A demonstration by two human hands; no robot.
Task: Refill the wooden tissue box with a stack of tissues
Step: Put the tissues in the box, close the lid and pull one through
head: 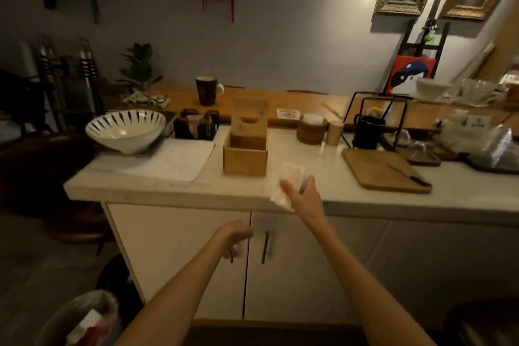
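The wooden tissue box stands open on the white counter, and nothing shows above its rim. Its lid, with a half-round slot, stands upright at the back of the box. My right hand is just right of the box, near the counter's front edge, closed on a white stack of tissues. My left hand hangs lower, in front of the cabinet door. Its fingers are loosely curled, and the blur hides whether they hold anything.
A striped white bowl and a sheet of paper lie left of the box. A wooden cutting board with a knife lies to the right. A dark mug, small jars and a wire rack stand behind. A bin sits on the floor at lower left.
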